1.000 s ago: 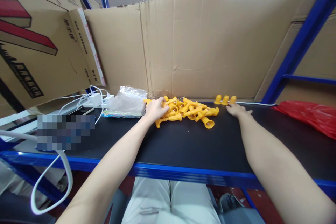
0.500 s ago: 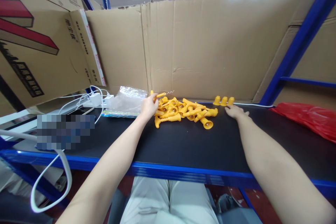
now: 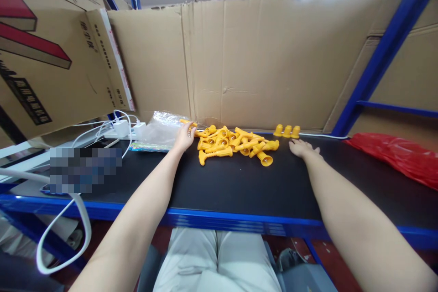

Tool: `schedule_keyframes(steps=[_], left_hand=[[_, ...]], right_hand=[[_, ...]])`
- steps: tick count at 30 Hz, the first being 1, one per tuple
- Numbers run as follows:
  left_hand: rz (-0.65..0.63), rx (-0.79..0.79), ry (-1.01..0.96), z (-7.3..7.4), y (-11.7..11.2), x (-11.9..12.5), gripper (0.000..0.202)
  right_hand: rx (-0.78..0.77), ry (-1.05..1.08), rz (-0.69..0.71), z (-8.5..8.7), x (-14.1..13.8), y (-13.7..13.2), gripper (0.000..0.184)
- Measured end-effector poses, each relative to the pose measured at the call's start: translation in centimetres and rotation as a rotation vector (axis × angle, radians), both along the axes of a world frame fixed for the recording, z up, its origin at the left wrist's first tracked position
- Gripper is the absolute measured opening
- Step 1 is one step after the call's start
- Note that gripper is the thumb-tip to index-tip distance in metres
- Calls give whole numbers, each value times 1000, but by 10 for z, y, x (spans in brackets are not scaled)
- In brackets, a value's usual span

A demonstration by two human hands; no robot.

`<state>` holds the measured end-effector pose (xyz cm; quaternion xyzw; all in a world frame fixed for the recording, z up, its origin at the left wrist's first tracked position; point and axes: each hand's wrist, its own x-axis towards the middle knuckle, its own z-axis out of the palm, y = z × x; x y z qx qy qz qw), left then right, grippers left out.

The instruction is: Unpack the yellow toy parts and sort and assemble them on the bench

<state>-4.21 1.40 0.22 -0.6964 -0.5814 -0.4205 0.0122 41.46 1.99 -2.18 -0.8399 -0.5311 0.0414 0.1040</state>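
My left hand (image 3: 185,138) is closed on a yellow plastic piece (image 3: 187,123), most of it hidden by the fingers. To the right of that hand lies a pile of yellow plastic pieces (image 3: 222,147), several with ridged shafts, hooked heads and flared, hollow ends. Lying on the black tabletop (image 3: 239,187), my right hand (image 3: 304,148) has its fingers apart and holds nothing. Just behind its fingertips, three small yellow cups (image 3: 287,131) stand in a row.
A clear plastic bag (image 3: 159,130) lies left of the pile. Farther left are white chargers with cables (image 3: 120,127) and a blurred item (image 3: 85,169). Red plastic (image 3: 393,155) lies at the right. Cardboard (image 3: 273,64) walls the back, and a blue rail (image 3: 236,220) edges the front.
My left hand has moved left, away from the pile, with the yellow piece in it. The right hand has come slightly away from the row of cups. The view has shifted a little.
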Motion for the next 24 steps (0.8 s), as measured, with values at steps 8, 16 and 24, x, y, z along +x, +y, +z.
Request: schedule_keyframes(steps=[8, 16, 24], left_hand=[[90, -337, 224, -16, 5, -7, 55], [148, -340, 194, -20, 15, -11, 49], [20, -165, 132, -27, 20, -11, 43]], right_hand=[[-18, -3, 16, -2, -5, -11, 58], [20, -33, 157, 3, -7, -6, 50], [4, -24, 242, 11, -16, -5, 52]])
